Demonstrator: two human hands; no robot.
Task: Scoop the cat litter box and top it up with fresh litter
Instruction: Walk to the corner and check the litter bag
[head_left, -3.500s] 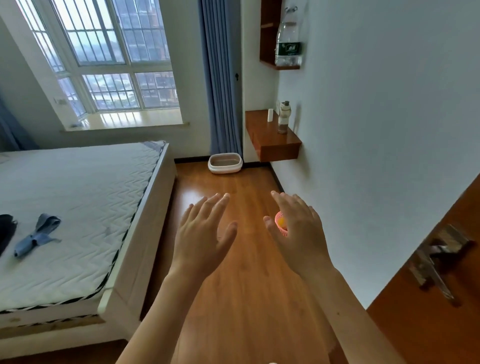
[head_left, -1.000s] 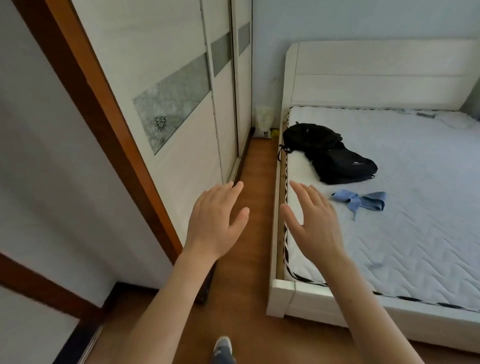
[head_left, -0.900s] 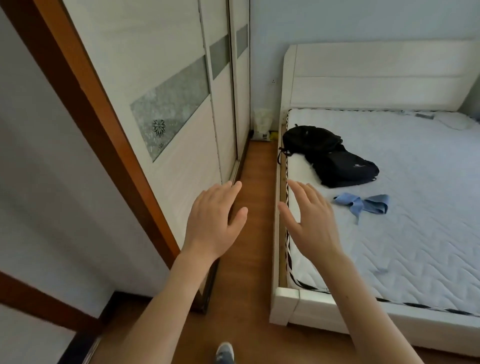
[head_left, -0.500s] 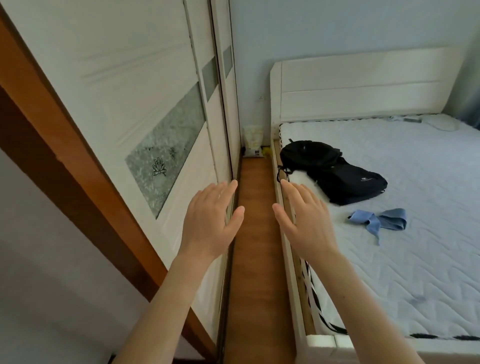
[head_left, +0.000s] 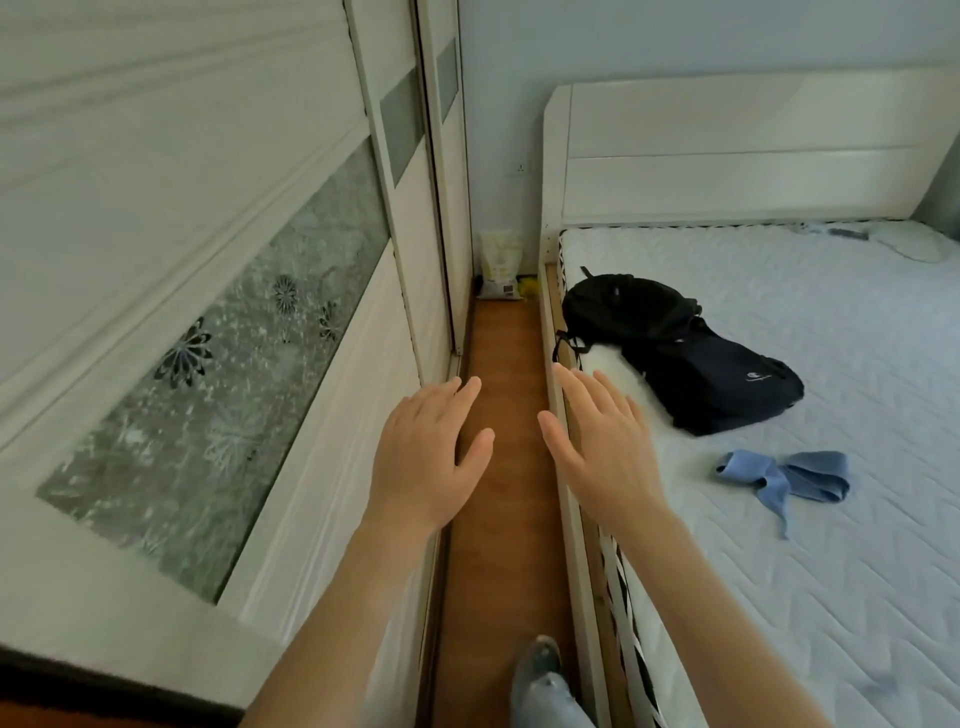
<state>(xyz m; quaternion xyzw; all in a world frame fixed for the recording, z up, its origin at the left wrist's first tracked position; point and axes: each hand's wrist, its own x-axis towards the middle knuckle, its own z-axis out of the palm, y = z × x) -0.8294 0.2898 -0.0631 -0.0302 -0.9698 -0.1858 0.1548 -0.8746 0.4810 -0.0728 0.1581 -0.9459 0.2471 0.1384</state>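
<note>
Fingers of left hand (head_left: 422, 457) and right hand (head_left: 605, 449) spread straight, holding nothing, over floor gap. Pale bag (head_left: 500, 265), likely the fresh litter, stands at far end against wall, between wardrobe (head_left: 218, 312) and bed frame (head_left: 550, 291). Probably heavy, floppy; grip top and support base. Print unreadable. Backpack (head_left: 685, 353) logo too small.

A black backpack (head_left: 680, 351) lies near the left edge of the bed (head_left: 779, 545), with a blue cloth (head_left: 784, 480) nearer the foot. A white wardrobe (head_left: 208, 312) faces the bed.
</note>
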